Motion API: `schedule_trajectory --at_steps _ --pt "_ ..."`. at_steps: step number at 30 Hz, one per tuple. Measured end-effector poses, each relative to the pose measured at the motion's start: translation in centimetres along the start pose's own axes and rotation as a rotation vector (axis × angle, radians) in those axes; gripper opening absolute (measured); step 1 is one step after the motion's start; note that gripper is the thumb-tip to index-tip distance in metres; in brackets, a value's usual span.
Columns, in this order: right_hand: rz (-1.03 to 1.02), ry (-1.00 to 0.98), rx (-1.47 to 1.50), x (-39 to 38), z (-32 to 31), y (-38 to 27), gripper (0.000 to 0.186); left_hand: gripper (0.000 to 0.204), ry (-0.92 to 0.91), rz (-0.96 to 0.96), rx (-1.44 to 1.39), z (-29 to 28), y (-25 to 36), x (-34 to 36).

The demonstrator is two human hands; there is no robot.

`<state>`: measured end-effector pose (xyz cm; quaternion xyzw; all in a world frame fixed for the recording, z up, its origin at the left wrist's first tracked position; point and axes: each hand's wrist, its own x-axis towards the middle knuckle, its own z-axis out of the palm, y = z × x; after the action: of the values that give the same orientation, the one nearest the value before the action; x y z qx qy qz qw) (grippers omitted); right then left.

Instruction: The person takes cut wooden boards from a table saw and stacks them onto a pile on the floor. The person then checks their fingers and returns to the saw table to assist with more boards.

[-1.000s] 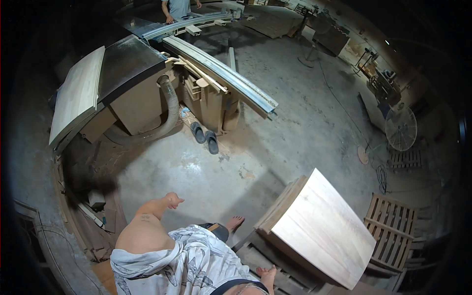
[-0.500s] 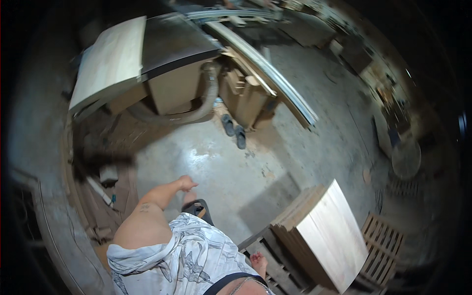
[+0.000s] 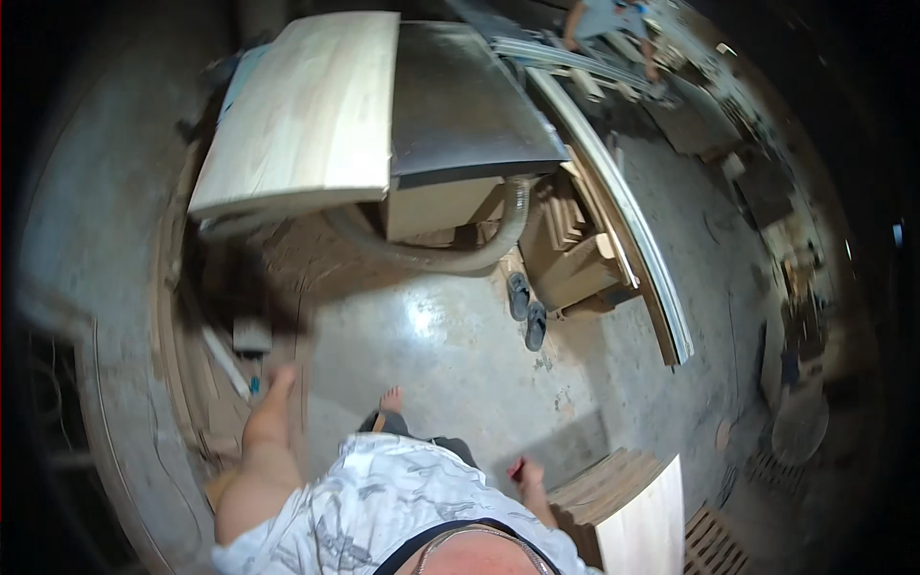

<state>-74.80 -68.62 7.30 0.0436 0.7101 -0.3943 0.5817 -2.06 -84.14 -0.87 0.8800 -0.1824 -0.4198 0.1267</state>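
Observation:
My left hand hangs at the end of the outstretched left arm, over the edge of the brown boards at the left. It is smeared by motion, so its fingers do not show clearly; no held thing is visible. My right hand is low on the right, beside a stack of brown boards. Its fingers are loosely curled and apart from the thumb, with nothing seen in them. A pale wood panel stands against that stack. Ahead, a large pale wood panel lies beside a dark machine table top.
A ribbed hose curves below the machine. Dark slippers lie on the concrete floor near stacked boards. A long metal rail slants to their right. A wooden pallet is at lower right. Another person stands far off.
The machine and pale panel have shifted right and appear larger. My left hand has swung left and back toward me. A bare foot now shows ahead of my shirt, and another person has come into view.

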Motion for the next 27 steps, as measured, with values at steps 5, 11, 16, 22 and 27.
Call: schedule_trajectory --at_steps 5,11,16,22,27 --pt "-0.267 -0.123 -0.23 3.9 16.5 -16.3 0.027 0.032 -0.059 -0.138 -0.394 -4.8 -2.0 0.0" --pt "-0.274 -0.436 -0.498 5.6 40.6 -27.1 0.035 0.024 -0.215 -0.266 -0.623 1.5 -2.6 -6.6" --pt "-0.215 -0.952 -0.423 0.9 59.1 -30.8 0.042 0.019 -0.196 -0.372 -0.752 2.3 -2.0 -11.3" --pt "-0.04 -1.035 -0.416 -2.6 69.7 -31.0 0.046 0.014 0.024 -0.337 -0.86 -2.9 2.1 -6.9" --pt "-0.071 -1.021 -0.436 -3.0 73.6 -29.1 0.036 0.023 0.234 -0.044 -1.039 -14.0 7.7 2.4"
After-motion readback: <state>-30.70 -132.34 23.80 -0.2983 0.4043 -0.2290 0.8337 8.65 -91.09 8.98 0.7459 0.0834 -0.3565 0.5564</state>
